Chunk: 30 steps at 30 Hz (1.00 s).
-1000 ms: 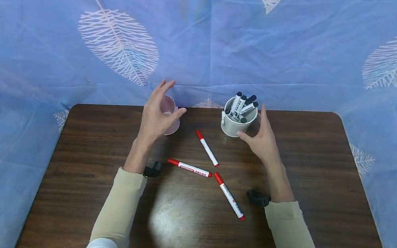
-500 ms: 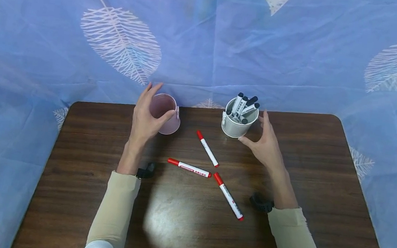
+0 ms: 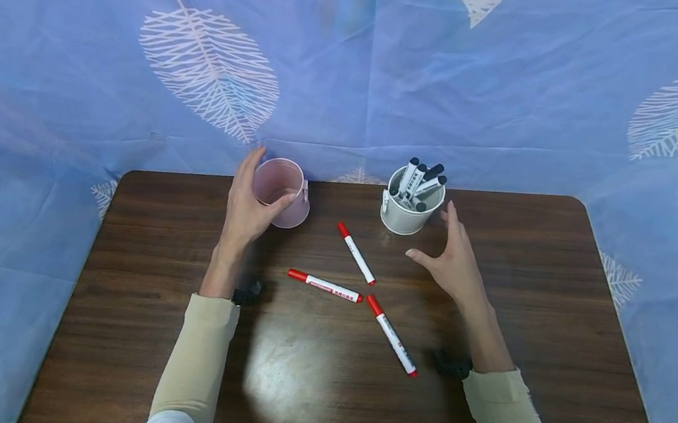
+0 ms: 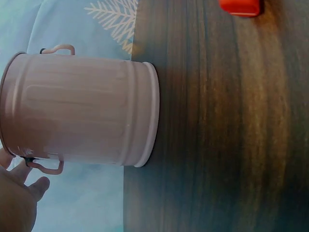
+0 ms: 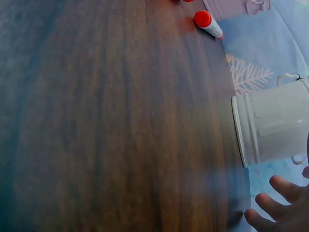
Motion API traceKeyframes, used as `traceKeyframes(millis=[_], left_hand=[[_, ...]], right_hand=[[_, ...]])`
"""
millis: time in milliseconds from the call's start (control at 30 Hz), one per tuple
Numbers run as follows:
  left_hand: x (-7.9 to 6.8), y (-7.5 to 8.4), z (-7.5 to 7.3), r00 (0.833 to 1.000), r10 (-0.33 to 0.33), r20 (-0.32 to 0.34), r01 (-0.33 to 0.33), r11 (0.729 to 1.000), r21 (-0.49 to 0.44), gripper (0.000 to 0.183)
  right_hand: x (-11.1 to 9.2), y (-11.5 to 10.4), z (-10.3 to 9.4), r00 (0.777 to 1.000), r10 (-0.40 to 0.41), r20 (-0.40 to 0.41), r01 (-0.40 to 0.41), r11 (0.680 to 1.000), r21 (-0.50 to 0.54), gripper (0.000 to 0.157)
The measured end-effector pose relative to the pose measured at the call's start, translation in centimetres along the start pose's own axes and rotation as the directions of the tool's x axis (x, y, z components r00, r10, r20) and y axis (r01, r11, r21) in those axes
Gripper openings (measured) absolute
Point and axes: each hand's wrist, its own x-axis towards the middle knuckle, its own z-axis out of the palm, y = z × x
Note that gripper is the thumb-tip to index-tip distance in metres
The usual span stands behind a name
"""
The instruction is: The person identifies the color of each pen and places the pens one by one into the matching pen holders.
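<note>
A pink metal bucket [image 3: 296,215] stands at the back of the table. My left hand [image 3: 246,206] is around its left side, thumb in front and fingers behind, spread apart. In the left wrist view, fingertips [image 4: 38,187] lie close by one handle of the pink bucket [image 4: 87,111]; whether they touch it I cannot tell. To the right is a white bucket [image 3: 401,221] holding several black-capped markers [image 3: 417,181]. My right hand [image 3: 456,267] is just right of and in front of it, fingers spread, holding nothing. In the right wrist view, the fingers [image 5: 273,205] are apart from the white bucket [image 5: 280,123].
Three red-capped markers lie on the dark wooden table [image 3: 155,275]: one between the buckets [image 3: 358,254], another crosswise [image 3: 325,286], and the third slanting nearer the front [image 3: 393,337]. A blue leaf-patterned cloth [image 3: 352,70] hangs behind the table's back edge.
My left hand has shifted left, uncovering more of the pink bucket. The right hand has drawn back from the white bucket, toward the front right. The markers lie as before.
</note>
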Motion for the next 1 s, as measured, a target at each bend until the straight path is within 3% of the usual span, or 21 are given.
traceKeyframes(millis=[367,733,1000], left_hand=[[-0.5,-0.6,0.1,0.999,-0.045,0.027,0.046,0.999,-0.023,0.098],[-0.7,-1.0,0.1,0.993,-0.092,0.08,0.097,0.994,-0.055,0.098],[-0.9,-1.2,-0.1,0.988,-0.118,0.095,0.123,0.991,-0.05,0.101]], right_hand=[[-1.0,-0.8,-0.2,1.0,0.005,0.028,-0.005,1.0,-0.015,0.121],[-4.0,-0.8,1.0,0.995,0.04,0.088,-0.032,0.995,-0.093,0.128],[-5.0,-1.2,1.3,0.993,0.056,0.108,-0.044,0.993,-0.113,0.124]])
